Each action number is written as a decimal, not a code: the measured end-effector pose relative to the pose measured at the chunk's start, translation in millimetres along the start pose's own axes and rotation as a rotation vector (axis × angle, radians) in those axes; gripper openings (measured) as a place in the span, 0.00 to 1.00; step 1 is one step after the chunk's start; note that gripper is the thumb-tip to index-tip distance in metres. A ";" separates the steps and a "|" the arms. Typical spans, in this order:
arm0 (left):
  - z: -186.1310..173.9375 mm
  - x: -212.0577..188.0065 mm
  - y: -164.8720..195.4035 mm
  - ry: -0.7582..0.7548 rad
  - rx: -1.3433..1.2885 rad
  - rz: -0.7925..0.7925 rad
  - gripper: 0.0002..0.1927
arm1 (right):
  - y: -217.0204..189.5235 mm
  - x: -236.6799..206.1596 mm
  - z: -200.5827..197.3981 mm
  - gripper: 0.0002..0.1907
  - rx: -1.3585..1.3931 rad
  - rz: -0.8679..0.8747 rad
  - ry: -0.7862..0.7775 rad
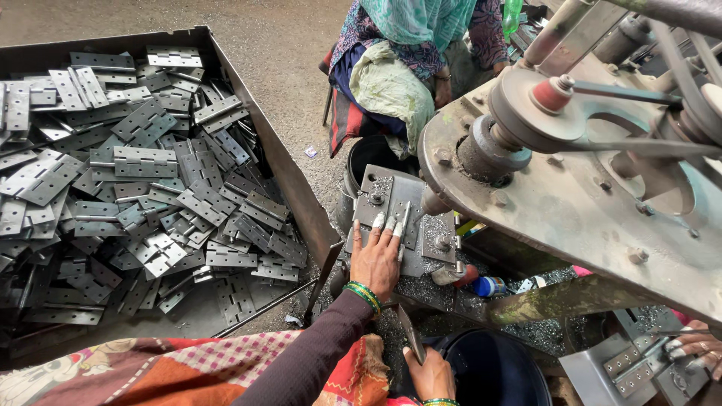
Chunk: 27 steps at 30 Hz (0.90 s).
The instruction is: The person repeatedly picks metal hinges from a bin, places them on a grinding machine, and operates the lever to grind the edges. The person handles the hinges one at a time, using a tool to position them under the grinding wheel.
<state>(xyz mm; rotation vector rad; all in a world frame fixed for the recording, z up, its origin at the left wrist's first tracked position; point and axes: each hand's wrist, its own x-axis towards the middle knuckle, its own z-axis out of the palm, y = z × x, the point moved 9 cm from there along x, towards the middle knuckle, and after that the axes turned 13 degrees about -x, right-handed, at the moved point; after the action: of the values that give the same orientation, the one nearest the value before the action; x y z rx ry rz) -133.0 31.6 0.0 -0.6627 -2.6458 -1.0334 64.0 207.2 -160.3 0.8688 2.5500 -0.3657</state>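
Pressing down, my left hand (374,259) lies flat and spread on a hinge (397,218) that sits on the machine's steel plate (440,244); the fingers are unclenched, fingertips on the leaf, gripping nothing. Much of that hinge is hidden under my fingers, so I cannot make out how it is seated. Nearer me, my right hand (430,374) is closed around the lower end of a second hinge (411,333), which stands tilted above a dark bucket (492,368); the frame's bottom edge cuts off my wrist. Metal chips cover the plate's near side. At far left a big tray (289,169) holds a heap of hinges (135,180), well apart from both hands. Another person (410,53) sits beyond the machine (571,195), cut off by the top edge, and someone else's hand (696,347) shows at the right edge.
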 end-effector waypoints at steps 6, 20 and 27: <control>9.9 0.1 -3.7 -0.103 0.053 -0.043 0.25 | -2.8 2.1 -2.6 0.26 0.004 -0.030 -0.020; 21.5 14.0 -8.7 -0.149 0.097 -0.070 0.23 | 5.9 0.1 1.4 0.25 -0.027 0.049 0.000; 18.1 15.9 -5.5 -0.094 0.063 -0.047 0.24 | 5.2 -0.7 2.1 0.26 -0.055 0.060 0.035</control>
<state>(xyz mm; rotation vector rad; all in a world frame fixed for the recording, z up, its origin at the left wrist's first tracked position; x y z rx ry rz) -150.4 45.6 -10.6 -0.6540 -2.7746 -0.9491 68.4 210.1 -162.4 0.9368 2.5471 -0.2633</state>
